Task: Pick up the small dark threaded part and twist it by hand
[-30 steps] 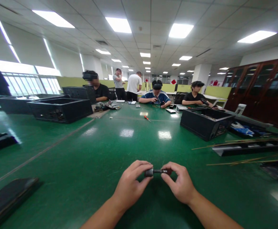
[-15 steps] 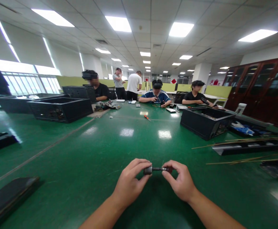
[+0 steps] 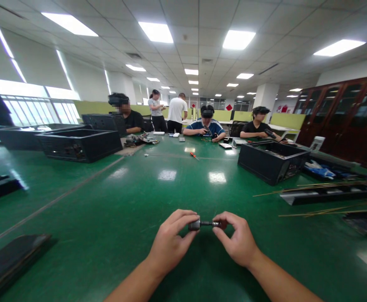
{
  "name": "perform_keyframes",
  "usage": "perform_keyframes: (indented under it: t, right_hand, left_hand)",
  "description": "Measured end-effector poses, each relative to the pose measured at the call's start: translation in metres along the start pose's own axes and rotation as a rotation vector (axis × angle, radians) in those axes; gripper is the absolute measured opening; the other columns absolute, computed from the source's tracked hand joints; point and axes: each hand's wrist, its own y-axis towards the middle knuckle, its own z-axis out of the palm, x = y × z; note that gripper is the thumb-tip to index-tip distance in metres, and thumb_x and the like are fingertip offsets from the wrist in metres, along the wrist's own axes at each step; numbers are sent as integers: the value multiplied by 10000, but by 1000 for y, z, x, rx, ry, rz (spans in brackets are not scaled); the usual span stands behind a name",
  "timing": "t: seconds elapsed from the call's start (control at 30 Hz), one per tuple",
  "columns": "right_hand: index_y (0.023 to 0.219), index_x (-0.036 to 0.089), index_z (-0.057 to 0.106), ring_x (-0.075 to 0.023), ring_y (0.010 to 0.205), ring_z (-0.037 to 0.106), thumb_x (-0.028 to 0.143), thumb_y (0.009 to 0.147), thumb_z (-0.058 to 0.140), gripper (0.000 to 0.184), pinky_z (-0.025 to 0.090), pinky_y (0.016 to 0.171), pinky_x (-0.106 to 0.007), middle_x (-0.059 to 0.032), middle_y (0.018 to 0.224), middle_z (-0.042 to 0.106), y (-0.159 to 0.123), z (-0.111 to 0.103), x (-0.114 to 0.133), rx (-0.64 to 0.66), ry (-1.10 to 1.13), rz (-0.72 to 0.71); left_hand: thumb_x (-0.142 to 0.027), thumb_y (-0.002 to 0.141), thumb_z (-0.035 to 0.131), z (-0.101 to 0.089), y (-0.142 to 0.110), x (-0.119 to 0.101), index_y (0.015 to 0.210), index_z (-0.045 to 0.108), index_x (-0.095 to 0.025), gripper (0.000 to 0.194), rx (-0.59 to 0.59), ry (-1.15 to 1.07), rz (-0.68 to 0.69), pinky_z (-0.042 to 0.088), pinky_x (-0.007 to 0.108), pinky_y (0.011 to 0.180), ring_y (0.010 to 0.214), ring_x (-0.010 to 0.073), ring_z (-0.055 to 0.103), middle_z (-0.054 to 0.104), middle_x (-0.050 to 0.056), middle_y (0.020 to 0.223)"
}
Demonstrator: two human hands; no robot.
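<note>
Low in the centre of the head view, I hold a small dark part with a thin shaft (image 3: 206, 223) level above the green table. My left hand (image 3: 172, 241) is closed, thumb and fingers pinching the thick dark cylindrical end. At the other side, my right hand (image 3: 240, 241) is closed on the narrower, shiny metal end; its fingertips hide part of it. Between the two hands the thin black shaft is bare. The exact kind of part cannot be made out.
A black computer case (image 3: 273, 161) stands right, another (image 3: 81, 142) left. An orange screwdriver (image 3: 194, 156) lies mid-table on the green table top (image 3: 133, 193). Thin brass-coloured rods (image 3: 321, 184) and a metal channel (image 3: 328, 193) lie right. A dark slab (image 3: 11, 262) lies near left. Several people are beyond.
My hands and the small dark part have shifted very slightly left, with the grip unchanged. At the back, a standing person's head and arms have changed position.
</note>
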Motion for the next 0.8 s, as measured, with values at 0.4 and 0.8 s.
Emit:
perform_keyframes:
  t: [0.4, 0.8]
  right_hand:
    - [873, 173, 691, -182, 706, 612, 216, 827, 631, 86, 477, 692, -288, -36, 754, 667, 1, -2, -3, -24, -4, 23]
    - [689, 149, 631, -134, 482, 541, 567, 924, 497, 498, 427, 516, -260, -22, 570, 593, 7, 3, -20, -58, 356, 357]
  left_hand:
    - [-124, 847, 652, -5, 4, -3, 1066, 668, -229, 244, -1, 41, -38, 566, 336, 865, 954, 190, 674, 702, 62, 1022]
    - [-304, 857, 641, -19, 11, 21, 1272, 593, -227, 424, -149, 190, -308, 519, 402, 945, 986, 218, 668, 694, 58, 1069]
